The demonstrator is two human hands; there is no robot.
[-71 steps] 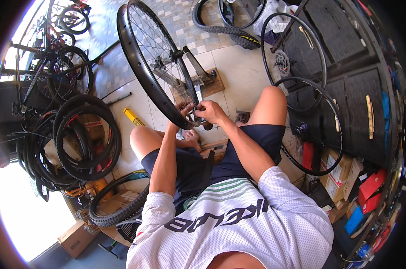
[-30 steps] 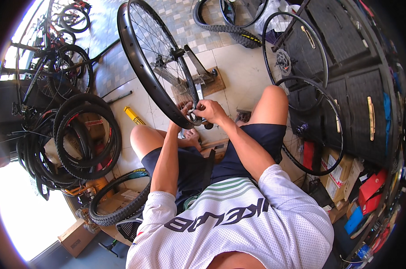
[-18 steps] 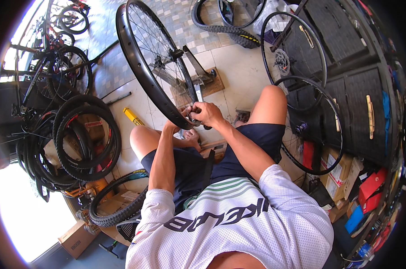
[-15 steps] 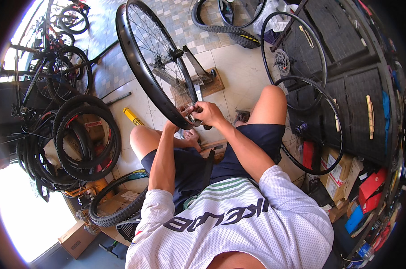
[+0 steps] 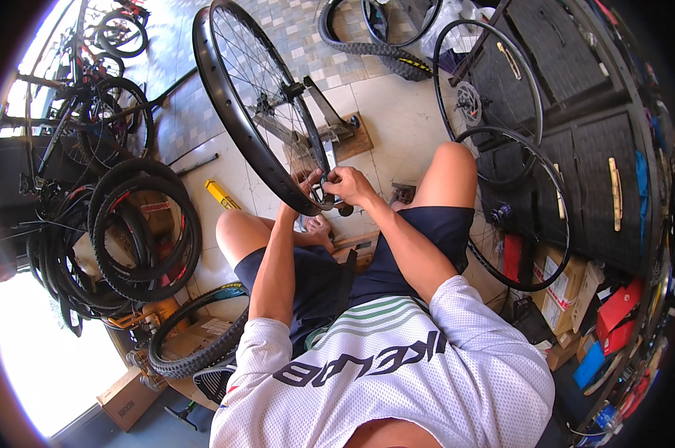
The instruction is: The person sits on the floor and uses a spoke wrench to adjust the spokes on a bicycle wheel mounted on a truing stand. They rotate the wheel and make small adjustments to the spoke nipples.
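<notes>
A black bicycle wheel (image 5: 230, 119), a bare wide rim with spokes and no tyre, stands upright in a metal truing stand (image 5: 324, 107) in front of me. My left hand (image 5: 308, 179) is at the near end of the rim, fingers bent among the spokes and partly hidden by the rim. Just to its right, my right hand (image 5: 350, 187) has its thumb and fingers pinched together at the rim's inner side. Whatever lies between the fingers of either hand is too small or covered to make out.
The stand rests on a wooden block (image 5: 361, 138). A yellow box (image 5: 221, 194) lies on the floor to the left. Tyres (image 5: 147, 239) hang further left. Two thin wheels (image 5: 535, 142) lean against dark cabinets (image 5: 598, 172) at right. A loose tyre (image 5: 375, 48) lies ahead.
My right hand has shifted slightly to the right, and its fingers are drawn a little back from the left hand. The wheel and stand look nearly unmoved.
</notes>
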